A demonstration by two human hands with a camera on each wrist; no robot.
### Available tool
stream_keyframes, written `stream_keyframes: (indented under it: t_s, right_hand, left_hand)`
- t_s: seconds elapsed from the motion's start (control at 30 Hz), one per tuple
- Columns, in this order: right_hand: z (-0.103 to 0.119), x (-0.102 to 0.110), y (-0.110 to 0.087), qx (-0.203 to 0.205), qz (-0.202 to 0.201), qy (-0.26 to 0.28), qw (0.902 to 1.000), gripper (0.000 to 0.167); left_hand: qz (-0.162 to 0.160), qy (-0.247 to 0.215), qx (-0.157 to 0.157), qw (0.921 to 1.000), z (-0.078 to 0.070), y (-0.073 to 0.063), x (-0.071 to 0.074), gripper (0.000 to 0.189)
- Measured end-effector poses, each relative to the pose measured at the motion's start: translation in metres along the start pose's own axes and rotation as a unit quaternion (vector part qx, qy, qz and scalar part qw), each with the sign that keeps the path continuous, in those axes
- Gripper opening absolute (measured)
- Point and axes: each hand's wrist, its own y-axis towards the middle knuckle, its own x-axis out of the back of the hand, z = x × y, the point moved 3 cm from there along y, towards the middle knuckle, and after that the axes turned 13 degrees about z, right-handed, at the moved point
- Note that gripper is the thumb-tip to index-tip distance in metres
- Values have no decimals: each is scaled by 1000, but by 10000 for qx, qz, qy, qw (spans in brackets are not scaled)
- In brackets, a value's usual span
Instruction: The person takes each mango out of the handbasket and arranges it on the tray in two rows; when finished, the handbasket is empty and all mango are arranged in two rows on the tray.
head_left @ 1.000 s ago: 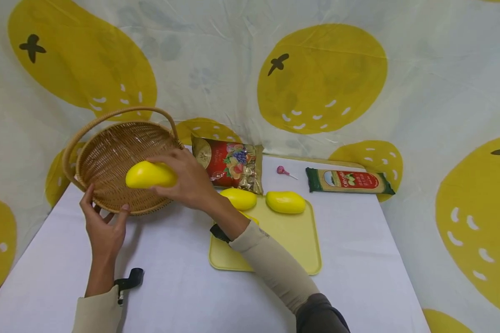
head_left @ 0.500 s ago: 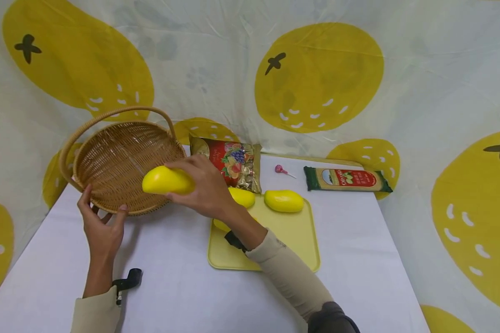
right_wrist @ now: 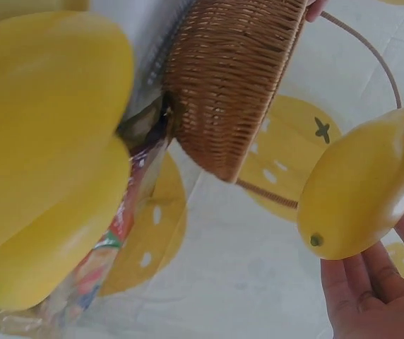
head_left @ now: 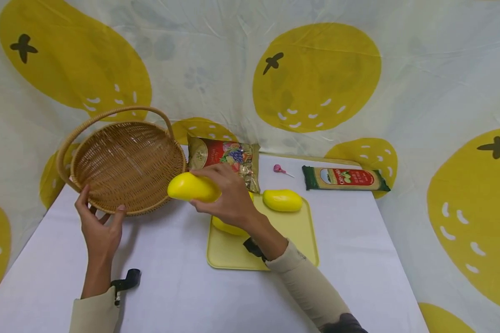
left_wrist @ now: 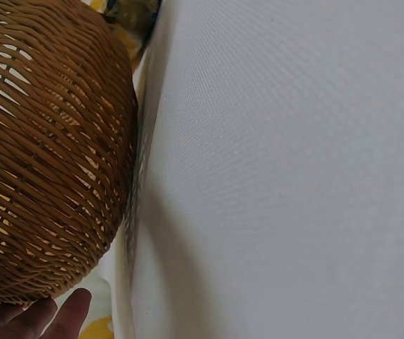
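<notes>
My left hand [head_left: 102, 231] grips the near rim of a brown wicker basket [head_left: 129, 162], thumb inside, and the basket leans with its woven inside facing me. In the left wrist view, the fingers [left_wrist: 68, 314] show at the basket's lower edge. My right hand [head_left: 233, 196] holds a yellow mango [head_left: 191, 186] in the air, between the basket and a pale yellow tray [head_left: 291, 245]. The right wrist view shows thumb and fingers around that mango [right_wrist: 361, 187]. On the tray lies another mango [head_left: 282, 200]; more yellow mango [head_left: 227, 226] is partly hidden by my right hand.
Behind the tray stands a red and gold candy bag [head_left: 200, 150], partly covered by my right hand. Farther right lie a pink lollipop [head_left: 277, 168] and a green-ended pasta packet [head_left: 346, 178]. A fruit-patterned cloth [head_left: 216, 69] hangs behind the white table.
My right hand has drawn back from over the basket, moving right and slightly toward me with the mango still held. My left hand keeps its grip on the tilted basket.
</notes>
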Motion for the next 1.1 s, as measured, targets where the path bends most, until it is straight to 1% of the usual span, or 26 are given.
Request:
stream_keyframes:
  t_s: [0.17,0.47,0.73,0.9,1.1]
  right_hand:
    - [-8,8,-16,-138,-83,28,9999,55]
    - [-21,24,-43,-323,-233,102,9992,57]
    - [-36,38,-71,-897,-255,-3,9956,59]
    - [-45,44,-89,-1141,-316,-65,9929,57]
    - [-58,49,-114,-1508,-346,-273,9876,58]
  left_hand:
    - [19,-21,18,10000,-2,0,0,89]
    - [9,-57,7,10000,-4,0,2,89]
    - [72,-77,8,9999,-2,0,2,89]
    - [63,-49,-28,10000,-2,1,3,89]
    - [64,-21,-91,9999,0,4,5,88]
